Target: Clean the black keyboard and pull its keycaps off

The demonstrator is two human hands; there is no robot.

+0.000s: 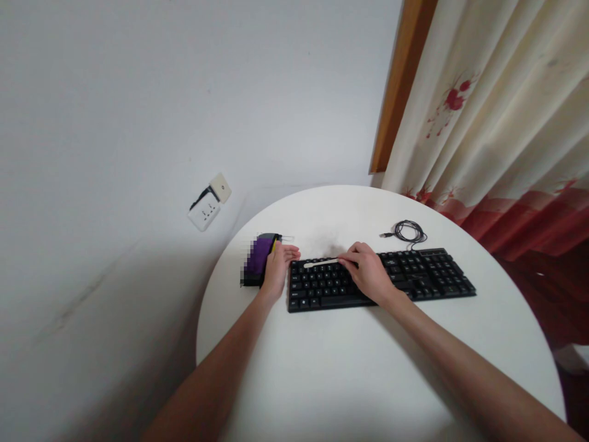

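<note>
Pouch side: the purple pouch [260, 256] sits just left of the left grip [275, 271]; keeping that grip still should help stop the keyboard [432, 276] from sliding.
Left fingers: straight and side by side, clamped on nothing visible, at the keyboard's left end; whether they press it, I cannot tell.
Keys: on the table [331, 368], reaching from beside the left grip to well right of the right one.
White stick [324, 263]: points left from the right grip over the upper keys; light strokes at a low angle would suit it. Tip contact is unclear.
Right grip [368, 274]: thumb and fingers pinched together on the stick's right end.
Coiled cable [411, 231]: beyond the right grip, to its right.
</note>
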